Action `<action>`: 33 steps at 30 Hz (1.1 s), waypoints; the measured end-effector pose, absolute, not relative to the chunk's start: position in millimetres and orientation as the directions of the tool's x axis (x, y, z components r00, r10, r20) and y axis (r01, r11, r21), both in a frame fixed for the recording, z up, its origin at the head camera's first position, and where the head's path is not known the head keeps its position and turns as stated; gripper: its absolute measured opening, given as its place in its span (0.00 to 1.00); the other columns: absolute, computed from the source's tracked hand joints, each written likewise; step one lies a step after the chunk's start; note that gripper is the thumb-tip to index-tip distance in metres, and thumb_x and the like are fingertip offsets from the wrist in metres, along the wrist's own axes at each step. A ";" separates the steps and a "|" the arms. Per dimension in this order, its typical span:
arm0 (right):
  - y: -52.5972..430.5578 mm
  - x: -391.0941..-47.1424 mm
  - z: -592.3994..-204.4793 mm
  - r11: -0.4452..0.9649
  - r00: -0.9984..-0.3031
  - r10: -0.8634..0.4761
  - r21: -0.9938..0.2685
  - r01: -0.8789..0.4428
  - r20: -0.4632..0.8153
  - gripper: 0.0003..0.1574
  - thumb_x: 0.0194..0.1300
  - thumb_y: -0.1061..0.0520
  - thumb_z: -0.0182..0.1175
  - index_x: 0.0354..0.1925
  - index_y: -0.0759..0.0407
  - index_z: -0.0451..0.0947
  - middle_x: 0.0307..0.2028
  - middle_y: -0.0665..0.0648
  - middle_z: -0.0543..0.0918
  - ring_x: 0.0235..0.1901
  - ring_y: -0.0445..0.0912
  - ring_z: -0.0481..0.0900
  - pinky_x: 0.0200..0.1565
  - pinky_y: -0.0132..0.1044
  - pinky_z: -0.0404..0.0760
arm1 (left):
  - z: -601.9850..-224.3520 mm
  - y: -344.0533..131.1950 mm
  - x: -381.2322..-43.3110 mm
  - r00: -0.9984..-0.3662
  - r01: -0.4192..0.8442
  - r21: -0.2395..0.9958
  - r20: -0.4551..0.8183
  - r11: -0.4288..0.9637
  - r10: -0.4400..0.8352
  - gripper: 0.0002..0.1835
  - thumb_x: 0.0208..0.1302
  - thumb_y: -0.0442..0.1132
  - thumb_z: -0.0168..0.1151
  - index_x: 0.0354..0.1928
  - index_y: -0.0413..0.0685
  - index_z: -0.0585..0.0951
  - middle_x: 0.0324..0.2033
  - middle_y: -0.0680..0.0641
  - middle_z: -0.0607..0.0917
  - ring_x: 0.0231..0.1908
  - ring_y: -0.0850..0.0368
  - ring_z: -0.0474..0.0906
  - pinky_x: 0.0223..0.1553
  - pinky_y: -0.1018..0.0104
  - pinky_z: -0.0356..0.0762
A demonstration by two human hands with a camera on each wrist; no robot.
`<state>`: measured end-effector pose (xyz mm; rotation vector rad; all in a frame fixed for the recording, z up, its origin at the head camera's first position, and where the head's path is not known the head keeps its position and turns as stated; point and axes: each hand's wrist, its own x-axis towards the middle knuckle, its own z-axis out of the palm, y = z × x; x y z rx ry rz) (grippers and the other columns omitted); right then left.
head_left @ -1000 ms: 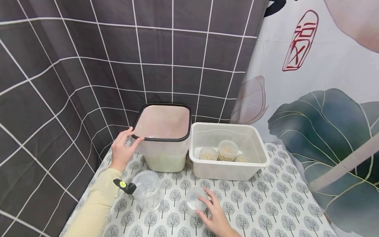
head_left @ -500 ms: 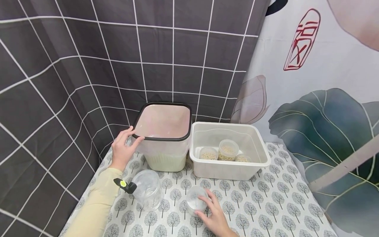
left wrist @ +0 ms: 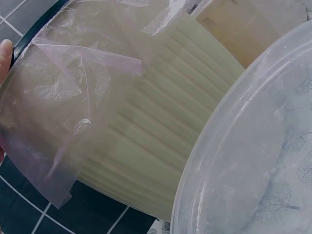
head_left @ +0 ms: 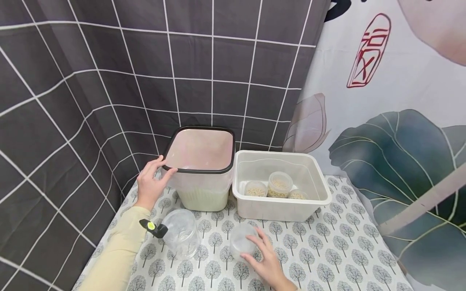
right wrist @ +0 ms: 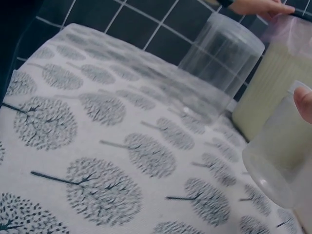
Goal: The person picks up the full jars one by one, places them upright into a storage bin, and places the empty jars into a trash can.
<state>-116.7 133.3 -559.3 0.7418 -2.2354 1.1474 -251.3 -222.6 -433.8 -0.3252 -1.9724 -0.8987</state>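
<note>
My left hand grips the black rim of a pale green trash bin at its near left corner. A thin pinkish plastic bag lines the bin and folds down over its outside. On the front of the table, my right hand holds a small translucent plastic jar between thumb and fingers. The right wrist view has this jar tilted, its round base showing and nothing visible inside. A larger clear plastic canister stands on the cloth by my left forearm.
A white rectangular tub stands right of the bin, close beside it. Inside are several round containers of pale beans. The tablecloth has a grey tree print. Dark gridded fabric hangs behind, and a printed curtain hangs at the right.
The small jar has shifted slightly and tilted in my right hand, its top moving away from me. My left hand, the bin and the canister have stayed put.
</note>
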 end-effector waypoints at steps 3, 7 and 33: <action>133.1 -118.7 -549.5 0.486 -0.697 -0.231 -0.540 -0.687 0.678 0.34 0.44 0.53 0.73 0.52 0.58 0.75 0.57 0.68 0.69 0.55 0.62 0.69 0.42 0.55 0.79 | -433.0 -222.7 -250.0 -0.567 0.531 0.471 0.815 0.705 -0.117 0.24 0.43 0.40 0.75 0.44 0.38 0.81 0.49 0.41 0.81 0.50 0.45 0.76 0.57 0.64 0.68; 129.7 -119.8 -529.1 0.449 -0.650 -0.226 -0.515 -0.730 0.725 0.36 0.38 0.58 0.74 0.49 0.63 0.75 0.55 0.72 0.69 0.52 0.66 0.70 0.40 0.54 0.80 | -432.4 -222.9 -248.7 -0.577 0.522 0.470 0.809 0.712 -0.112 0.23 0.45 0.41 0.75 0.44 0.37 0.81 0.49 0.41 0.80 0.50 0.45 0.76 0.58 0.65 0.68; 130.3 -138.0 -414.5 0.324 -0.418 -0.160 -0.352 -0.878 0.894 0.30 0.53 0.51 0.68 0.44 0.75 0.75 0.52 0.77 0.70 0.53 0.62 0.71 0.58 0.38 0.70 | -433.6 -224.7 -250.6 -0.571 0.523 0.456 0.815 0.720 -0.101 0.24 0.45 0.42 0.75 0.44 0.38 0.81 0.49 0.42 0.81 0.51 0.46 0.76 0.57 0.61 0.69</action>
